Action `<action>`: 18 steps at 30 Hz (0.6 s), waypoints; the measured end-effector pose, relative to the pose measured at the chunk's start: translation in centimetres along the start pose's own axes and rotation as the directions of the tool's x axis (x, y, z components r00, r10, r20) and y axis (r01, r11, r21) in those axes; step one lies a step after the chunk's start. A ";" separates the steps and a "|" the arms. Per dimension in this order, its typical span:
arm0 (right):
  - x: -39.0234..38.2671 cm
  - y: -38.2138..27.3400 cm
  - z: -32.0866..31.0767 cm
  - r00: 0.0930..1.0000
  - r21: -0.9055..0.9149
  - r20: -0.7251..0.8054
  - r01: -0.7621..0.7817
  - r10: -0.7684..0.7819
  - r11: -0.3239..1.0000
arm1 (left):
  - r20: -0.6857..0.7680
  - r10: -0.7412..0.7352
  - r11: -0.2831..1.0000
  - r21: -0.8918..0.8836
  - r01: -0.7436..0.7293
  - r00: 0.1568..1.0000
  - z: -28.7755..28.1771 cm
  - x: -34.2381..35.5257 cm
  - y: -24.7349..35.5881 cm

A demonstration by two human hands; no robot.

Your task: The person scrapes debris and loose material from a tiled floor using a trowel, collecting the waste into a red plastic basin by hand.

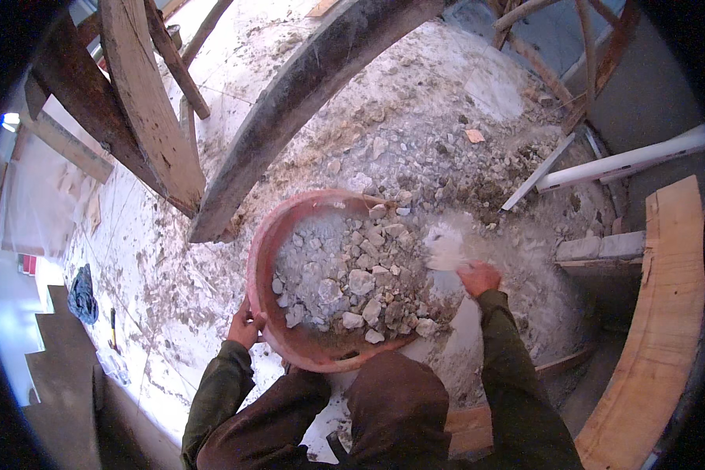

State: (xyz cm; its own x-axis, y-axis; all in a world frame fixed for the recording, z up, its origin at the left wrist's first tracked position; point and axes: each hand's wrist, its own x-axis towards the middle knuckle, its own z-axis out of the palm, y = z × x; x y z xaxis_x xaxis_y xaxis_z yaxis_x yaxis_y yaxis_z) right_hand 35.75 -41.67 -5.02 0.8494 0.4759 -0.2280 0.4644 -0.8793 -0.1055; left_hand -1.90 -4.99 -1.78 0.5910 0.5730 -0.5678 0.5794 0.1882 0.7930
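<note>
A reddish round basin (259, 258) rests on the floor in front of my knees, its open side facing right. Grey rubble and broken stones (360, 282) fill it, with chunks and dust spilling over that low right side. My left hand (245, 326) grips the basin's rim at its near left, thumb over the edge. To the right of the basin, my right hand (479, 278) is closed at the edge of a pale flat piece (445, 254), held low against the rubble. Dust and blur hide exactly what this piece is.
Heavy curved wooden beams (305, 86) stand at the upper left, close behind the basin. More loose rubble (439, 160) spreads beyond it. At right are a white bar (627, 160) and a curved plank (670, 274). A black bag (82, 295) lies far left.
</note>
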 end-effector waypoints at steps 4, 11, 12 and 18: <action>1.7 -6.1 -0.5 0.997 -0.031 0.027 -0.065 0.066 0.997 | 0.011 -0.001 0.999 0.037 0.001 1.000 -0.6 -0.3 -0.5; 0.2 -11.5 -2.3 0.931 -0.192 -0.213 0.258 -0.297 0.947 | 0.003 0.001 0.998 -0.070 -0.001 1.000 0.2 -0.9 0.4; 0.2 -12.2 -3.2 0.890 -0.136 -0.256 0.353 -0.377 0.926 | -0.002 0.002 0.998 -0.063 -0.002 1.000 0.0 -0.8 0.3; 3.9 -5.1 -6.2 0.977 -0.105 -0.113 0.171 -0.182 0.980 | -0.003 -0.065 0.997 -0.033 0.065 0.998 0.8 -1.4 2.1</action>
State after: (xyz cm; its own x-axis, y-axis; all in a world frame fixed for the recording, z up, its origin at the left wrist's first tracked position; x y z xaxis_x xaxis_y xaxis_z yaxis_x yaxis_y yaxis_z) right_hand 38.21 -35.19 0.62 0.7734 0.6269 -0.0940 0.6261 -0.7786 -0.0410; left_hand -1.09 -6.09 0.48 0.5504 0.5618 -0.6176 0.5975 0.2517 0.7614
